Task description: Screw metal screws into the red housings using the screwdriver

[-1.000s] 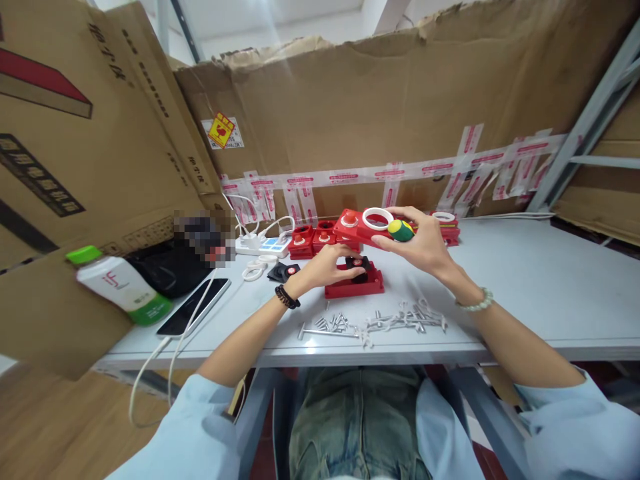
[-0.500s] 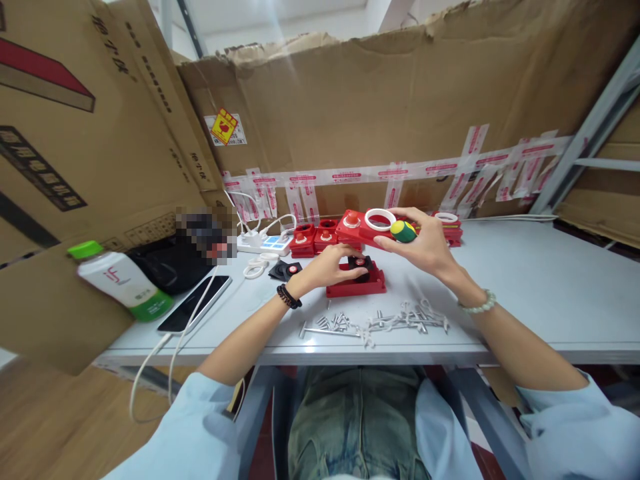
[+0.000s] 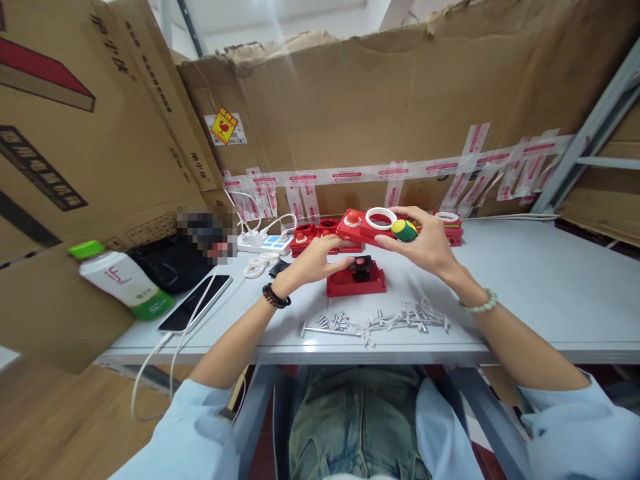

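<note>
My left hand (image 3: 320,259) has its fingers apart, just left of a black part (image 3: 362,268) with a red spot on top. That part sits in an open red housing (image 3: 345,288) on the table. My right hand (image 3: 425,240) is closed round a red cover (image 3: 351,230) with a red knob and a white ring (image 3: 381,219) on it, raised above the table. In the same hand is a screwdriver, its green-and-yellow handle (image 3: 404,231) pointing toward me. The lower side of the cover is hidden.
Silver screws (image 3: 340,321) and a T-shaped metal tool (image 3: 330,331) lie near the front edge. More red boxes (image 3: 303,245) stand behind, beside a power strip (image 3: 270,246). A phone (image 3: 195,305) with a cable and a bottle (image 3: 120,281) are at the left. Cardboard (image 3: 350,113) walls the back.
My left hand has let go of the black part and drawn back to the left, its fingers spreading. The black part stays in the red housing. My right hand holds almost still.
</note>
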A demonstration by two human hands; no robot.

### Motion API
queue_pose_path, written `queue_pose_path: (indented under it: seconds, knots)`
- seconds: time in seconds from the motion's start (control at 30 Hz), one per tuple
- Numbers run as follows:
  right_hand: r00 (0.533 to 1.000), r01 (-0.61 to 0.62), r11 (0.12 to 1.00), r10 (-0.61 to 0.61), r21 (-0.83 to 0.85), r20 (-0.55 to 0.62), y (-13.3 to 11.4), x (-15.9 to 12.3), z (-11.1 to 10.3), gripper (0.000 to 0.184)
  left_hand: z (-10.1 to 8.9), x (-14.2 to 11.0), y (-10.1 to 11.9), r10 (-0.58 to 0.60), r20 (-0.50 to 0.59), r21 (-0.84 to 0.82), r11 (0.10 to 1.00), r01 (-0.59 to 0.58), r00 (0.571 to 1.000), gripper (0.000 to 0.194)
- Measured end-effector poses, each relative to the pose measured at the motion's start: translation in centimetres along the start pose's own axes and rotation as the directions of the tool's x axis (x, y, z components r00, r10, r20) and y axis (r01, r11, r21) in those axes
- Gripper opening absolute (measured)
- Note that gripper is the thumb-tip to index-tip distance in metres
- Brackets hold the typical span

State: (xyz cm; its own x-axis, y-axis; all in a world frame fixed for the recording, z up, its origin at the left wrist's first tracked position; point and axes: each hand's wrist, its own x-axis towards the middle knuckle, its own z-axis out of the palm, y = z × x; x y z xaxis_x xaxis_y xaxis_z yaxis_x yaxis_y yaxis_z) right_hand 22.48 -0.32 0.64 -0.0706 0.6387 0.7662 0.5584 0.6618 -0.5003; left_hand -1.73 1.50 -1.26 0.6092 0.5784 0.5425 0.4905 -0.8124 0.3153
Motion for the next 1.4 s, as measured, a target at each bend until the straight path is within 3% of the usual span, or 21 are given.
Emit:
queue_pose_path:
  seconds: [0.13, 0.27, 0.4, 0.57, 0.77, 0.9, 1.03, 1.17, 1.27, 1.4]
  knots:
    - [1.0, -0.015, 1.0, 0.015, -0.011, 0.005, -0.1, 0.0, 0.1, 0.052, -3.6, -3.3, -1.2, -0.159, 0.024, 0.19, 0.97, 0.152, 0.987, 0.022]
    - [1.0, -0.021, 1.0, 0.021, -0.002, 0.015, -0.1, -0.1, 0.1, 0.051, -6.1, -8.6, -3.5, -0.382, 0.113, 0.311, 0.891, 0.332, 0.917, 0.026]
    - [0.999, -0.02, 1.0, 0.02, 0.005, 0.026, -0.1, -0.1, 0.1, 0.05, -6.7, -12.7, -5.0, -0.469, 0.058, 0.377, 0.828, 0.415, 0.881, 0.04]
    - [0.999, -0.02, 1.0, 0.02, 0.012, 0.028, 0.0, -0.1, 0.1, 0.048, -6.4, -13.9, -4.7, -0.511, 0.096, 0.329, 0.826, 0.457, 0.854, 0.044]
    - [0.999, -0.025, 1.0, 0.025, 0.012, 0.023, -0.1, -0.1, 0.2, 0.049, -6.8, -13.4, -4.1, -0.508, 0.067, 0.296, 0.832, 0.469, 0.858, 0.039]
    - [1.0, -0.02, 1.0, 0.02, 0.004, 0.004, 0.0, 0.0, 0.0, 0.05, -6.6, -11.0, -2.2, -0.36, -0.011, 0.207, 0.912, 0.355, 0.933, 0.033]
    - [0.999, -0.015, 1.0, 0.015, 0.002, -0.045, 0.2, 0.2, -0.2, 0.052, -4.1, -5.5, 0.0, -0.167, -0.071, 0.022, 0.985, 0.169, 0.983, 0.03]
    - [0.998, -0.015, 1.0, 0.015, -0.004, -0.056, 0.5, 0.4, -0.4, 0.051, -0.5, -0.2, 0.6, -0.1, -0.052, -0.111, 0.989, 0.094, 0.994, 0.028]
    - [0.998, 0.002, 1.0, -0.002, -0.011, -0.055, 0.6, 0.4, -0.4, 0.051, 1.2, 1.4, 0.3, -0.074, -0.041, -0.111, 0.991, 0.069, 0.996, 0.026]
    - [0.999, 0.002, 1.0, -0.002, -0.009, -0.048, 0.5, 0.3, -0.3, 0.05, 1.8, 1.4, 0.1, -0.049, -0.036, -0.09, 0.995, 0.045, 0.998, 0.025]
